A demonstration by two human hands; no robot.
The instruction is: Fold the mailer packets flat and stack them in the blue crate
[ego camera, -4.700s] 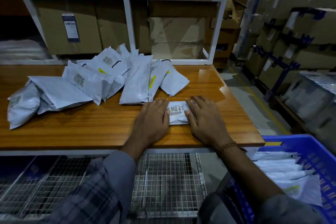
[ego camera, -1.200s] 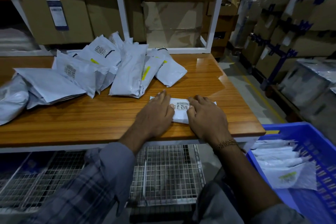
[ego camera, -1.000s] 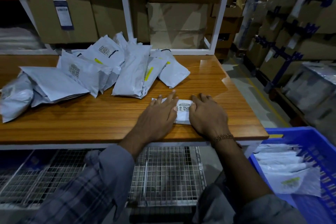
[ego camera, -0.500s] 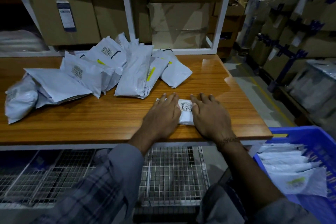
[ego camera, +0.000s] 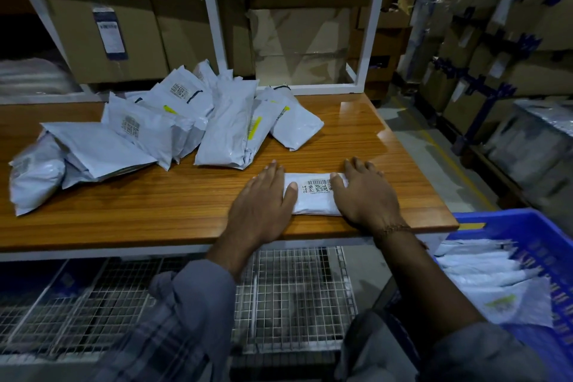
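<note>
A small white mailer packet [ego camera: 313, 197] with a barcode label lies folded near the front edge of the wooden table [ego camera: 186, 208]. My left hand [ego camera: 263, 201] presses flat on its left end with straight fingers. My right hand [ego camera: 366, 192] presses flat on its right end. A loose pile of grey-white mailer packets [ego camera: 192, 127] lies further back on the table's left and middle. The blue crate [ego camera: 542, 232] stands low at the right, with several folded packets [ego camera: 483, 273] stacked inside.
A white metal shelf frame [ego camera: 214, 25] with cardboard boxes rises behind the table. A wire mesh shelf [ego camera: 291, 298] sits under the tabletop. Stacked cartons [ego camera: 502, 56] line the aisle on the right.
Both hands have slid apart along the packet, so more of its barcode label and middle shows between them. The packet stays in place on the table.
</note>
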